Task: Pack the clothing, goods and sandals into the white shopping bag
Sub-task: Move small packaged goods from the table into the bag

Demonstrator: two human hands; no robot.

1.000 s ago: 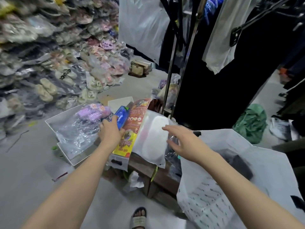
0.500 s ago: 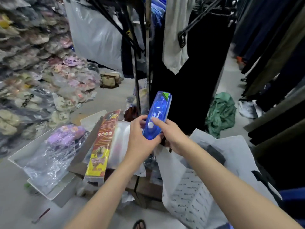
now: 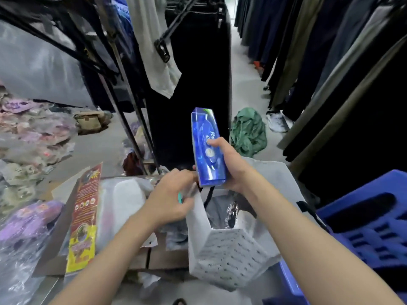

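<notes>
Head view. The right grip [image 3: 233,166] is curled round the lower half of a blue box [image 3: 208,150], thumb across its printed front and fingers behind, holding it upright and slightly tilted just above the far edge of the white shopping bag [image 3: 224,256]. The left grip [image 3: 171,199] is curled onto the bag's left rim, pinching the edge so that the mouth stands open; dark and clear-wrapped contents show inside. Left of the bag, on a flattened cardboard box [image 3: 55,236], lie a long red-and-yellow package [image 3: 84,216] and, beside it, a white item in clear plastic [image 3: 125,201]. Purple sandals in a plastic bag [image 3: 28,219] lie further left. A blue plastic crate [image 3: 363,227] stands at the bag's right. Dark garments [image 3: 198,84] hang on racks behind and to the right, and a crumpled green cloth [image 3: 248,130] lies on the floor [image 3: 246,84] between them.
</notes>
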